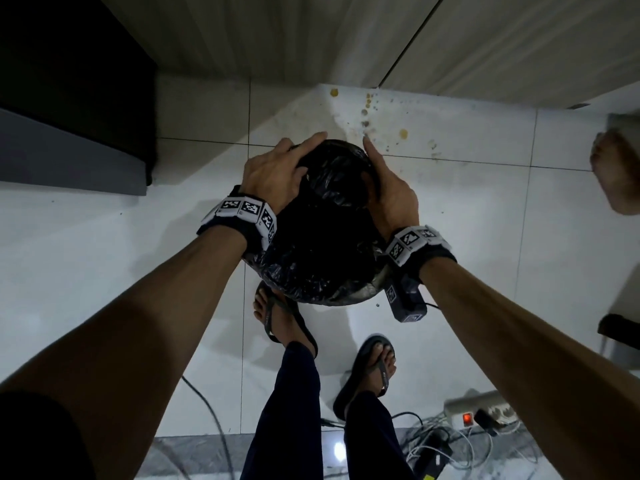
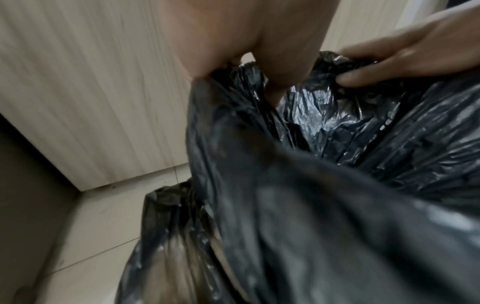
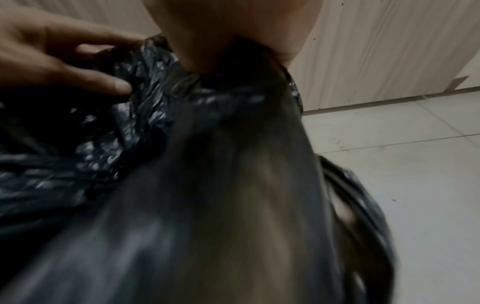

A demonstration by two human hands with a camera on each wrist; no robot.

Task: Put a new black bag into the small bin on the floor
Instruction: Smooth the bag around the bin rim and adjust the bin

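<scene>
While both hands work at its mouth, the black bag [image 1: 322, 244] hangs open above the floor [image 1: 450, 209], bunched and crinkled, its lower bulk just above the person's left foot [image 1: 277, 317]. Left hand [image 1: 273, 174] grips the left side of the bag's rim, fingers curled over the edge, thumb inside the opening; the left wrist view shows plastic pinched between thumb and fingers. Right hand [image 1: 391, 192] holds the right side of the rim, index finger stretched forward along the edge, other fingers tucked into the plastic; the right wrist view shows the film gathered in its grasp. Bin itself: cannot tell, black plastic covers everything under the hands. Left wrist view shows more black plastic lower down near the floor [image 2: 166, 236], blurred, unclear whether same bag or something else. Bag sits roughly mid-floor, in front of the pale wood-grain cabinet [image 1: 485, 46]. Brown stains [image 1: 401, 133] on tiles just beyond the bag, toward the cabinet base. Power strip [image 1: 481, 410] with red switch and tangled cables at the near right of the floor. Another bare foot [image 1: 613, 174] at the right edge. Dark furniture [image 1: 69, 81] at far left.
</scene>
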